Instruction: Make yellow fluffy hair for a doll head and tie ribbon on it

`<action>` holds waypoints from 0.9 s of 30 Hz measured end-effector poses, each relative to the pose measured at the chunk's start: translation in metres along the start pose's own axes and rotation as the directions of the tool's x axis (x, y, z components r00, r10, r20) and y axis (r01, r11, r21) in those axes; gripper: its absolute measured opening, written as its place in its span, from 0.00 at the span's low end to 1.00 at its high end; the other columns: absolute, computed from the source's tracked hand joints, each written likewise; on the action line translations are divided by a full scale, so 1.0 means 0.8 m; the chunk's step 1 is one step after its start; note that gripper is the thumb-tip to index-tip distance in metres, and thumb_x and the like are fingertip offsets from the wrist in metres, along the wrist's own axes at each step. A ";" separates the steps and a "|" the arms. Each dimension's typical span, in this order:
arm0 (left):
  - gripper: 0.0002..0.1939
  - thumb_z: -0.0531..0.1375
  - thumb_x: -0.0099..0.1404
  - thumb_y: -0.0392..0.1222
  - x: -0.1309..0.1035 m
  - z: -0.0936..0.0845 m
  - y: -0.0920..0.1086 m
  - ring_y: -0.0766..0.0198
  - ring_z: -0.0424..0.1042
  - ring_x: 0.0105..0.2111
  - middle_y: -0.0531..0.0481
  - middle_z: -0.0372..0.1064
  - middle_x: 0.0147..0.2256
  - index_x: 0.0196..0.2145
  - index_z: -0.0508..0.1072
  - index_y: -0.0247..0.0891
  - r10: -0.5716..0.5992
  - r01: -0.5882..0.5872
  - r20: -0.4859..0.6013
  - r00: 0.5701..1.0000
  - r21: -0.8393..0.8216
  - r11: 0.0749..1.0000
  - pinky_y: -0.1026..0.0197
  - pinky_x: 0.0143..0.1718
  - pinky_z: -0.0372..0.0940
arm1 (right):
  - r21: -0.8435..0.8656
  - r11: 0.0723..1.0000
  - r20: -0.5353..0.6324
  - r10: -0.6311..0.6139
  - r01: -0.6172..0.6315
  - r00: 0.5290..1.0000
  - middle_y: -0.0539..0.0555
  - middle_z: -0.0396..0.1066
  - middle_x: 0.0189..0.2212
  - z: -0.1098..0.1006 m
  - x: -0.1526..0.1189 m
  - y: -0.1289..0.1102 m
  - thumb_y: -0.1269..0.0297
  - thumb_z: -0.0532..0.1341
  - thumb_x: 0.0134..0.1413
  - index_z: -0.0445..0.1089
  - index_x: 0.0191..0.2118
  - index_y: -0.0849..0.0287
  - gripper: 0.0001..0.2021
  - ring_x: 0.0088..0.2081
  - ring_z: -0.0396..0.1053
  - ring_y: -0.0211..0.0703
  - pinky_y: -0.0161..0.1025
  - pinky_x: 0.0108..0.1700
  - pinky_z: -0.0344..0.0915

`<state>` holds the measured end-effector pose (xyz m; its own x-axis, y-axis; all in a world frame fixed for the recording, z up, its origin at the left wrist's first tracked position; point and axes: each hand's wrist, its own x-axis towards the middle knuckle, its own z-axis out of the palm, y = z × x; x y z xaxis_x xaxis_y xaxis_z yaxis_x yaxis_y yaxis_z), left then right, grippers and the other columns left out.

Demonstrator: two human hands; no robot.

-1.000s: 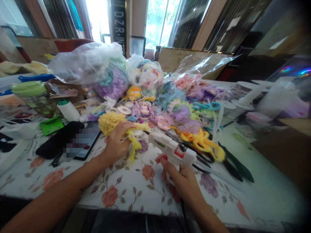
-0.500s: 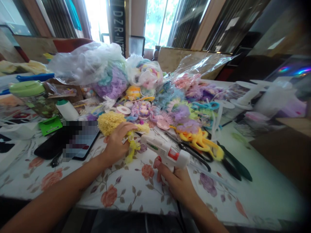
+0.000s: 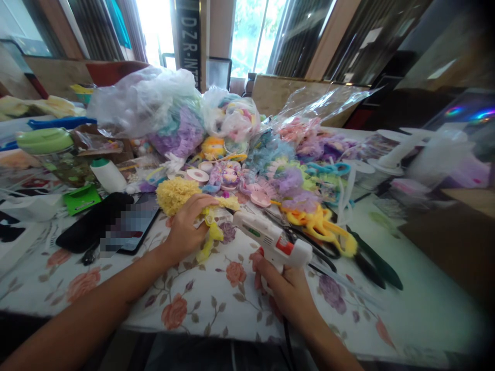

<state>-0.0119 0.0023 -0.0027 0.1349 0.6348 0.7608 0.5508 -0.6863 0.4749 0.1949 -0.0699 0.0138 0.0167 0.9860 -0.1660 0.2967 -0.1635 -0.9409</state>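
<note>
My left hand (image 3: pixel 187 225) is closed around a fluffy yellow yarn piece (image 3: pixel 177 196), whose bushy end sticks out to the left and a thinner end to the right. From under the fingers hangs a sheer yellow ribbon (image 3: pixel 212 241). In my right hand (image 3: pixel 289 291) is a white hot glue gun (image 3: pixel 266 232) with a red trigger. Its nozzle points left toward the yellow piece, with a small gap between them. A clear glue stick (image 3: pixel 348 283) trails out of the gun's back end.
Scissors (image 3: pixel 317 247) and dark green-handled pliers (image 3: pixel 377 257) lie right of the gun, near yellow fuzzy stems (image 3: pixel 317 221). A phone (image 3: pixel 141 224) lies to the left. Behind are pastel flowers, ribbon rolls (image 3: pixel 198 175) and plastic bags (image 3: pixel 143 98). The gun's cord (image 3: pixel 286 340) drops over the table edge.
The glue gun has moved a little to the right, so its nozzle is now farther from the yellow piece. My left hand stays almost in place, and the ribbon's hanging end has shifted slightly.
</note>
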 end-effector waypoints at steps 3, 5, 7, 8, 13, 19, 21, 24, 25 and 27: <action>0.13 0.58 0.60 0.35 -0.001 0.001 -0.003 0.58 0.69 0.47 0.46 0.70 0.44 0.45 0.69 0.40 -0.010 0.010 -0.013 1.000 -0.016 1.000 0.53 0.51 0.64 | 0.030 0.999 -0.011 0.024 -0.024 1.000 0.48 0.64 0.14 0.000 -0.001 -0.001 0.50 0.58 0.50 0.66 0.24 0.59 0.16 0.13 0.57 0.34 0.32 0.14 0.51; 0.13 0.58 0.60 0.35 -0.002 0.002 -0.004 0.58 0.69 0.46 0.47 0.70 0.44 0.44 0.69 0.40 -0.028 0.027 -0.024 0.999 -0.027 0.999 0.53 0.51 0.64 | 0.039 0.999 -0.016 0.035 -0.034 0.999 0.48 0.64 0.14 -0.001 0.000 -0.001 0.50 0.59 0.50 0.66 0.25 0.59 0.16 0.12 0.55 0.33 0.31 0.13 0.50; 0.13 0.58 0.60 0.35 -0.004 0.002 -0.006 0.58 0.69 0.46 0.47 0.70 0.44 0.44 0.69 0.41 -0.047 0.046 -0.027 0.999 -0.037 0.998 0.54 0.51 0.64 | 0.038 0.998 -0.009 0.047 -0.047 0.999 0.48 0.64 0.14 -0.003 0.001 0.000 0.49 0.58 0.50 0.66 0.24 0.60 0.17 0.12 0.54 0.32 0.31 0.13 0.49; 0.13 0.58 0.60 0.34 -0.004 0.003 -0.006 0.58 0.69 0.46 0.47 0.70 0.44 0.44 0.69 0.41 -0.055 0.054 -0.029 0.998 -0.044 0.998 0.54 0.51 0.65 | 0.033 0.998 -0.003 0.054 -0.054 0.999 0.48 0.64 0.14 -0.003 0.001 0.000 0.49 0.58 0.50 0.66 0.23 0.60 0.18 0.11 0.54 0.32 0.31 0.12 0.48; 0.14 0.58 0.59 0.33 -0.004 0.003 -0.008 0.58 0.69 0.47 0.46 0.70 0.44 0.44 0.69 0.40 -0.079 0.077 -0.027 0.996 -0.078 0.994 0.55 0.50 0.65 | 0.043 0.996 -0.016 0.078 -0.078 0.997 0.46 0.64 0.15 -0.006 0.000 -0.002 0.50 0.60 0.49 0.71 0.33 0.61 0.17 0.10 0.53 0.31 0.31 0.12 0.47; 0.14 0.57 0.60 0.33 -0.002 0.002 -0.005 0.59 0.69 0.47 0.47 0.70 0.44 0.45 0.69 0.40 -0.047 0.046 -0.019 0.999 -0.046 0.998 0.54 0.52 0.64 | 0.027 1.000 0.023 -0.012 0.012 1.000 0.47 0.63 0.14 -0.001 -0.003 -0.003 0.50 0.59 0.49 0.71 0.31 0.60 0.16 0.15 0.57 0.34 0.32 0.18 0.54; 0.14 0.57 0.61 0.34 -0.003 0.001 -0.004 0.58 0.69 0.47 0.47 0.70 0.44 0.45 0.69 0.40 -0.034 0.034 -0.010 0.999 -0.017 0.999 0.53 0.52 0.64 | 0.009 0.999 0.038 -0.041 0.041 0.998 0.48 0.64 0.14 0.002 -0.002 -0.002 0.51 0.59 0.50 0.70 0.26 0.61 0.16 0.17 0.59 0.35 0.33 0.21 0.56; 0.13 0.58 0.61 0.36 -0.003 0.001 -0.003 0.58 0.69 0.46 0.46 0.71 0.44 0.45 0.70 0.40 -0.020 0.020 -0.012 1.000 -0.006 1.000 0.54 0.51 0.64 | -0.016 0.999 0.058 -0.046 0.047 0.997 0.49 0.64 0.14 0.004 0.000 0.001 0.52 0.57 0.52 0.67 0.20 0.61 0.18 0.18 0.60 0.35 0.33 0.22 0.57; 0.13 0.58 0.61 0.36 -0.003 0.002 -0.003 0.58 0.69 0.46 0.47 0.71 0.44 0.45 0.70 0.40 -0.021 0.021 -0.014 1.000 -0.009 1.000 0.54 0.51 0.64 | -0.020 0.999 0.059 -0.041 0.043 0.997 0.49 0.63 0.14 0.004 0.000 0.002 0.52 0.57 0.52 0.66 0.19 0.60 0.18 0.18 0.60 0.35 0.33 0.22 0.57; 0.14 0.58 0.61 0.35 -0.004 0.002 -0.003 0.59 0.69 0.47 0.47 0.70 0.44 0.45 0.69 0.40 -0.033 0.033 -0.014 0.999 -0.025 0.999 0.54 0.51 0.64 | -0.018 0.999 0.051 -0.034 0.035 0.998 0.49 0.64 0.13 0.003 0.001 0.003 0.52 0.57 0.52 0.65 0.19 0.60 0.19 0.18 0.60 0.35 0.33 0.22 0.57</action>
<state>-0.0123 0.0030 -0.0072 0.1049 0.6519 0.7510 0.5346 -0.6738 0.5102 0.1933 -0.0700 0.0107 -0.0418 0.9880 -0.1485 0.3143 -0.1281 -0.9406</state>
